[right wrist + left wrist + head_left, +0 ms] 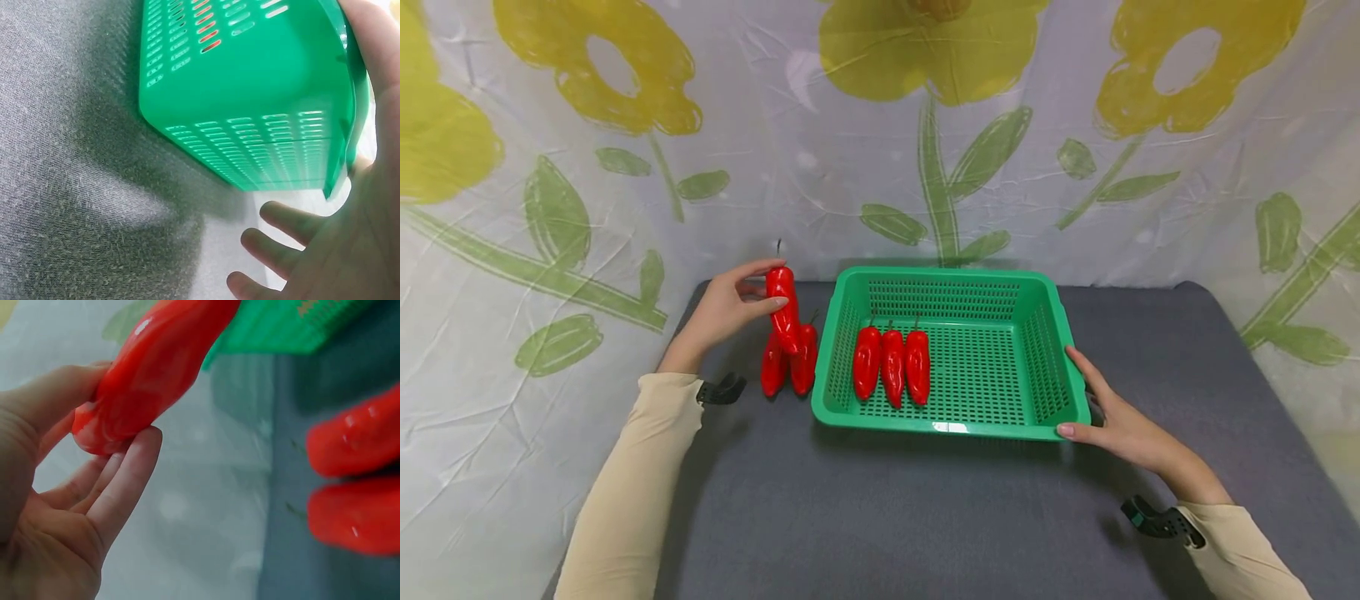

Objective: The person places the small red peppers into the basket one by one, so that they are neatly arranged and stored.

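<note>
My left hand [730, 304] pinches a glossy red chili pepper [784, 304] between thumb and fingers, stem end up, tip hanging down. In the left wrist view the held pepper [156, 375] fills the upper middle. Below it, two more red peppers [805, 362] lie side by side on the table. A green perforated plastic basket [951, 427] stands to their right, with three red peppers [892, 367] in a row in its left half. At the basket's right front corner, my right hand [1123, 425] touches the rim with thumb and forefinger; its other fingers [281, 250] extend loosely beside the basket.
The basket rests on a dark grey table [925, 517]. Behind and beside the table hangs a white cloth [760, 167] printed with yellow flowers and green leaves. Dark bands [1161, 521] sit on both wrists.
</note>
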Demonstrator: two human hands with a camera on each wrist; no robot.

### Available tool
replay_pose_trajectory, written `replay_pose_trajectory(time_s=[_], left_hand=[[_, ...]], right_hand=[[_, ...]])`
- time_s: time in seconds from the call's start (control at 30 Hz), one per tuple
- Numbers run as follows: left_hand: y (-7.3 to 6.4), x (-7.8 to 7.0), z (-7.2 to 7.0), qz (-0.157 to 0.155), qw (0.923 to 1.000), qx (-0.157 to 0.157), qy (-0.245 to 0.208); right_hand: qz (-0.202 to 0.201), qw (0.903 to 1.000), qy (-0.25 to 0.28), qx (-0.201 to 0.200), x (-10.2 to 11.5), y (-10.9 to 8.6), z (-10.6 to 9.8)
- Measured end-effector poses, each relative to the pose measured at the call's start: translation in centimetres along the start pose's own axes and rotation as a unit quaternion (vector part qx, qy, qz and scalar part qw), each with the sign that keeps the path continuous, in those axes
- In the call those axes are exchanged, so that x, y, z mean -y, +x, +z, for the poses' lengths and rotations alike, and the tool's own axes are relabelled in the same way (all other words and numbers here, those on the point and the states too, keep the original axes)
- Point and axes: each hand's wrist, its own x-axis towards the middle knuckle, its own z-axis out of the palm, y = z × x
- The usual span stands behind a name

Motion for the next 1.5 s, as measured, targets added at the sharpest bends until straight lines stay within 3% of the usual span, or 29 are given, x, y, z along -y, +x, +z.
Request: replay_pose_trajectory(time_s=[0.5, 0.83, 1.27, 1.5], left_hand=[[2.5, -5.7, 3.2, 0.055, 0.9961, 0.043, -0.055], [4.2, -8.3, 6.2, 0.078, 0.9919, 0.067, -0.075], [6.5, -9.2, 10.7, 0.093, 0.9876, 0.104, -0.072], [7.1, -9.2, 13.3, 0.086, 0.9824, 0.133, -0.099]], right_hand=[[0.005, 1.0, -0.008, -0.001, 0.1, -0.1, -0.1], [0.005, 0.9999, -0.013, -0.003, 0.1, -0.1, -0.1], [-0.003, 1.0, -0.009, -0.003, 0.0, -0.1, 0.0], [-0.007, 1.0, -0.002, -0.002, -0.2, 0.0, 0.1]])
